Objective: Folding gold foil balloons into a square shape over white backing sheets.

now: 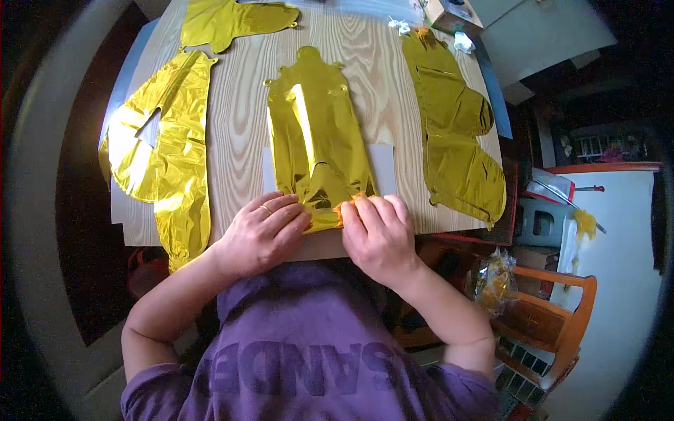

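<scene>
A flat gold foil balloon (309, 119) lies lengthwise in the middle of the wooden table, a shiny crease running down it and small tabs along its far end. Its near end is bunched near the table's front edge. My left hand (261, 228), wearing a ring, has its fingers curled over the left side of that end. On the right side, my right hand (379, 235) grips the foil with fingers bent and pressed together. Something orange shows beside the right fingers. Both thumbs are mostly hidden. Under the balloon lies a pale flat sheet (385, 165).
More deflated gold foil balloons lie on the table (239, 112): one at left (179, 161), one at right (449, 119), one at the far left (239, 21). A tissue box (453, 15) and crumpled white tissues (463, 42) sit far right. A wooden chair (544, 316) stands at right.
</scene>
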A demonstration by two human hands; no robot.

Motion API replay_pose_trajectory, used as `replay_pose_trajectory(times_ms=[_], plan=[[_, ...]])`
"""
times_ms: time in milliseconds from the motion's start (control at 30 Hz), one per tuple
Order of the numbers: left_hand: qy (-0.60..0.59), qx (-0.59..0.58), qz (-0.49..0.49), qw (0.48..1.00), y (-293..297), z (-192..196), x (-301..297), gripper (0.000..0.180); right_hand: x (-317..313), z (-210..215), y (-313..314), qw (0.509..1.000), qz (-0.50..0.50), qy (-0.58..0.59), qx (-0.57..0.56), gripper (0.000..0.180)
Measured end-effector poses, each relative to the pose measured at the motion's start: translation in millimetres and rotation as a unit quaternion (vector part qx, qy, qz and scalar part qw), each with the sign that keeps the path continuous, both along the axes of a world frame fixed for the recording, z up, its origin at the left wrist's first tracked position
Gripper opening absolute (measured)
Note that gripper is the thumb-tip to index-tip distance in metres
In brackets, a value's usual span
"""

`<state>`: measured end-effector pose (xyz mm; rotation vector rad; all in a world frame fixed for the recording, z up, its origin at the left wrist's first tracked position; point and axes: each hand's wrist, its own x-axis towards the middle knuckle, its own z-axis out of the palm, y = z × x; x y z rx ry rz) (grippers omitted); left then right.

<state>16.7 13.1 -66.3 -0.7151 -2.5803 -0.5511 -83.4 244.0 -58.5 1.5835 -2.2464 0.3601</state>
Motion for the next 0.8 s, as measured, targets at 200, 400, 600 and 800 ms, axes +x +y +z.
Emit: replay_pose_trajectory(times_ms=[200,400,600,800], plan=[[0.046,0.022,0.05,0.997,1,14,2,0.038,3,-6,11,0.998,-0.007,0.015,-0.064,0.022],[-0.27,0.62,0.204,0.708,27,19,41,0.07,13,-7,24,0.993,-0.031,0.02,-0.108,0.024],[-0.472,0.644,0.239,0.553,22,41,8,0.075,21,-12,23,0.993,-0.018,0.048,-0.108,0.027],[-0.391,0.654,0.235,0.604,26,25,-3,0.077,24,10,34,0.945,-0.116,-0.25,-0.178,0.03]])
